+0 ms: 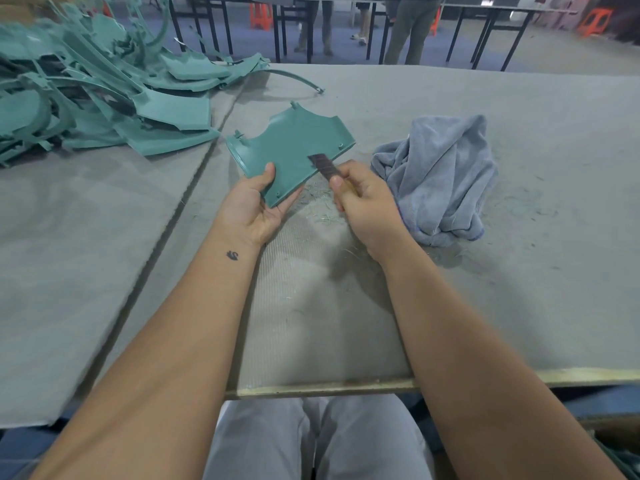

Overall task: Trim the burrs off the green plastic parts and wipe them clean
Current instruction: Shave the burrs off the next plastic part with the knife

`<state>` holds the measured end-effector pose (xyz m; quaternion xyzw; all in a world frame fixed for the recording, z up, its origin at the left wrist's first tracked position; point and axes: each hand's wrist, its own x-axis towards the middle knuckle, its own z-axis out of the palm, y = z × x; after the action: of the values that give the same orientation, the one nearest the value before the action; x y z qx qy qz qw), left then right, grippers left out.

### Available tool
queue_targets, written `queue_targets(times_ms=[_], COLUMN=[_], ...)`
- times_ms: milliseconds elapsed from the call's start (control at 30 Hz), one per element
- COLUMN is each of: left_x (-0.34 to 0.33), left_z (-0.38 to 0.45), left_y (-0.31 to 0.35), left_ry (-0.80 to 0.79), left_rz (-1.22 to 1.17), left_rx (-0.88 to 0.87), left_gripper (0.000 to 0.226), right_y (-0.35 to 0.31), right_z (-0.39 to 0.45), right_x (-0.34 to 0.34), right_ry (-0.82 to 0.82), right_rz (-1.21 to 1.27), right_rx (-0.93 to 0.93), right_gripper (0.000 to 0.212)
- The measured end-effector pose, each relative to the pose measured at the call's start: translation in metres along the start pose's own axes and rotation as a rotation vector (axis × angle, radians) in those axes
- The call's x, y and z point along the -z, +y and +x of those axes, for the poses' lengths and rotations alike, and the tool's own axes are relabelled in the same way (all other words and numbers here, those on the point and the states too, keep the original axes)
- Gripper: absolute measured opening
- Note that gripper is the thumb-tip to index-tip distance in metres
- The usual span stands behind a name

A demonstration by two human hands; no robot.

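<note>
Plastic like this green part (294, 147) feels light and stiff to me, thin at the rim, so I take it by its near corner above the table (519, 289). Left hand (254, 206) cradles that corner, thumb on top; right hand (360, 199) curls round the knife (327, 168), blade on the part's edge

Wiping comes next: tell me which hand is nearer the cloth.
Right. The right hand, holding the knife, sits just beside the cloth; the left hand holds the green part farther away.
</note>
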<state>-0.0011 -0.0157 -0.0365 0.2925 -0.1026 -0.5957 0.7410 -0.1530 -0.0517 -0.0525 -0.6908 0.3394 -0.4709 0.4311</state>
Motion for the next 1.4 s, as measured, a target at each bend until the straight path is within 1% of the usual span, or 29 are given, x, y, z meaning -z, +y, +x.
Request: queue_targets(times_ms=[67,167,233,267,433,567,667,733,833,867,933,1033,1067,1133,1200,1267,1333,1400], left_x=[-0.001,-0.001,-0.001,-0.001,-0.001,-0.002,-0.001,0.000,0.001,0.001,0.000,0.000,0.000,0.001,0.001,0.001,0.001,0.001], left_z=[0.000,0.000,0.000,0.000,0.000,-0.001,-0.001,0.000,0.000,0.000,0.000,0.000,0.000,0.000,0.000,0.000,0.000,0.000], left_y=[0.000,0.000,0.000,0.000,0.000,0.000,0.000,0.000,0.000,0.000,-0.001,-0.001,-0.002,-0.002,-0.002,-0.002,-0.001,-0.001], left_ry=[-0.010,-0.007,0.001,0.003,0.007,0.014,0.000,-0.012,-0.038,-0.044,-0.049,-0.036,-0.028,-0.025,-0.028,-0.022,-0.019,-0.028], left_rz=[0.006,-0.012,-0.013,-0.008,0.006,0.008,-0.003,-0.015,-0.029,-0.025,-0.012,-0.011,-0.019,-0.020,-0.012,-0.013,-0.008,-0.006], left_rx=[0.000,-0.004,-0.003,-0.002,0.009,0.011,0.005,0.003,0.008,0.006,0.000,0.003,0.005,0.009,0.009,0.013,0.011,0.007], left_gripper=[0.037,0.038,0.037,0.036,0.039,0.039,0.039,0.038,0.037,0.037,0.035,0.034,0.033,0.030,0.024,0.021,0.020,0.019], right_y=[-0.001,-0.003,-0.003,-0.002,0.000,0.001,0.001,0.001,0.000,0.000,-0.003,-0.006,-0.006,-0.003,0.001,0.004,0.003,0.002], right_z=[-0.001,0.001,0.002,0.003,0.001,0.000,0.000,0.000,-0.001,-0.001,-0.003,-0.003,-0.002,-0.002,-0.002,-0.001,0.000,0.000], right_x=[-0.001,0.005,0.007,0.007,0.002,0.002,0.002,0.000,-0.005,-0.006,-0.005,0.000,0.002,0.001,-0.001,-0.002,-0.002,-0.002], right_ry=[-0.011,0.099,0.164,0.169,0.081,0.057,0.031,-0.014,-0.120,-0.135,-0.116,0.027,0.070,0.087,0.040,0.003,-0.013,-0.013], right_rz=[0.045,0.222,0.235,0.210,0.025,-0.016,-0.042,-0.088,-0.238,-0.243,-0.167,0.056,0.084,0.038,-0.039,-0.085,-0.096,-0.102], right_rx=[0.012,-0.009,-0.019,-0.022,0.001,0.015,0.024,0.037,0.074,0.082,0.097,0.064,0.048,0.033,0.041,0.051,0.054,0.057], right_gripper=[0.025,0.022,0.023,0.023,0.023,0.015,0.014,0.014,0.015,0.017,0.023,0.026,0.025,0.021,0.015,0.013,0.016,0.023])
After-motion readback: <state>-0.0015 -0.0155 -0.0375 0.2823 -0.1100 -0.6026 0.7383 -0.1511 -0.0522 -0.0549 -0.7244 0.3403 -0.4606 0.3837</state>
